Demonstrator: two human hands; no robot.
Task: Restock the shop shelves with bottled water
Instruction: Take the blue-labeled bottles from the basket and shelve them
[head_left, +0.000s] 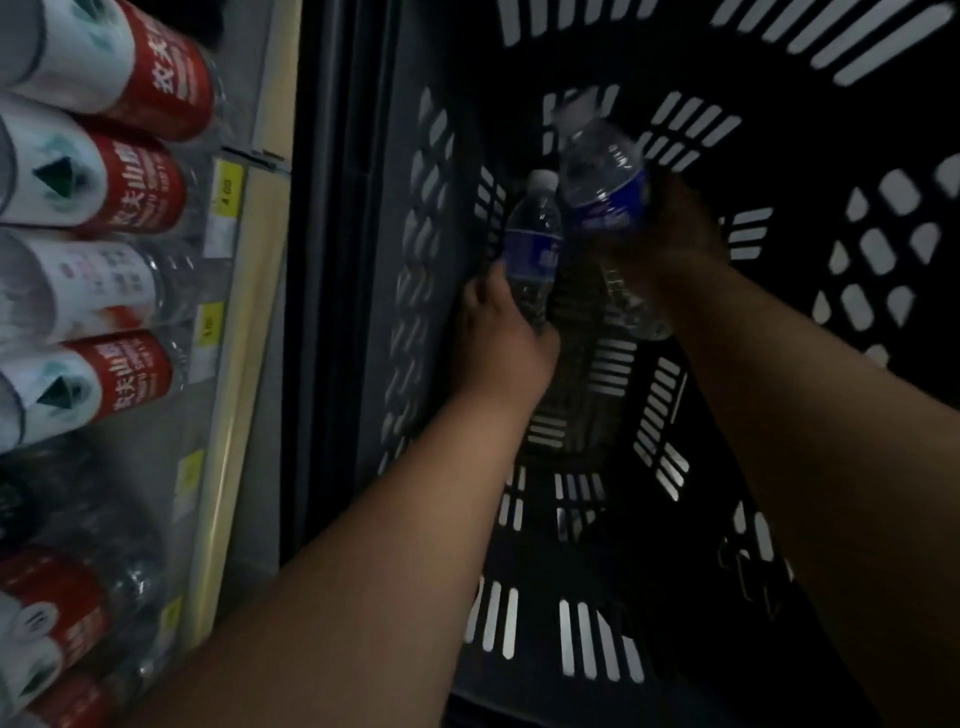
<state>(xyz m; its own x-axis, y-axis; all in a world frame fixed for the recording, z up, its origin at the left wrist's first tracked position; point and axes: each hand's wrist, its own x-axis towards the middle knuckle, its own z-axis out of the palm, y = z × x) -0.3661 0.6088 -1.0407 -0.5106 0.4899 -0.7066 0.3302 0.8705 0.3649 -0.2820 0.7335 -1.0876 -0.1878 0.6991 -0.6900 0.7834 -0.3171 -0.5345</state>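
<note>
While deep in a black plastic basket (415, 291), grips two clear water bottles with blue labels. Holds the smaller bottle (532, 249), white-capped and upright, low on its ribbed body in the curled left hand (498, 338). Clasps the larger bottle (608, 202), tilted and just beside the first, round its middle with the right hand (680, 239). Hemmed in by slotted basket walls, pale light through the slits. At left, past a cream shelf edge (228, 415) with yellow price tags (228, 187), rows of smooth shelved bottles (104, 176) in red-and-white labels.
</note>
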